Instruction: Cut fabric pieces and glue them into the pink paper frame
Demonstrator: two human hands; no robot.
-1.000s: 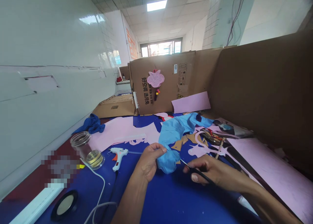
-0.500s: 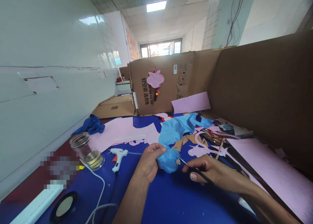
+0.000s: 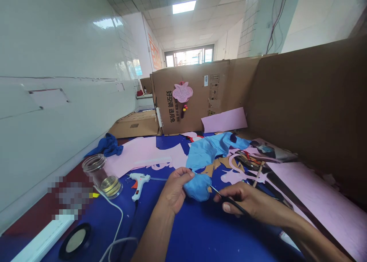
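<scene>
2 cardboard panels box us in, folks: a tall brown partition (image 3: 309,101) on the right and a printed carton side (image 3: 189,97) ahead, with a pink ornament (image 3: 182,92) hanging on it. A glossy white tiled wall (image 3: 57,63) runs down our left. Our work surface is a deep blue table cover (image 3: 195,235), with a big pink foam sheet (image 3: 323,204) lying on it at the right and a rumpled light blue fabric sheet (image 3: 212,153) up ahead.

Our left hand (image 3: 173,189) is clenched around a bunched light blue fabric wad (image 3: 197,187), which sits in the air just above the table cover, between our 2 hands. Our right hand (image 3: 243,201) is grasping a thin black-handled tool (image 3: 232,202), and its metal tip reaches the wad's edge, though we can't tell if it's actually touching.

Off to the left we've got a hot glue gun (image 3: 139,183) lying near the left hand, a glass jar (image 3: 97,172), a crumpled dark blue cloth (image 3: 107,145), a white cord (image 3: 116,216) and a round black-rimmed mirror (image 3: 76,241).
</scene>
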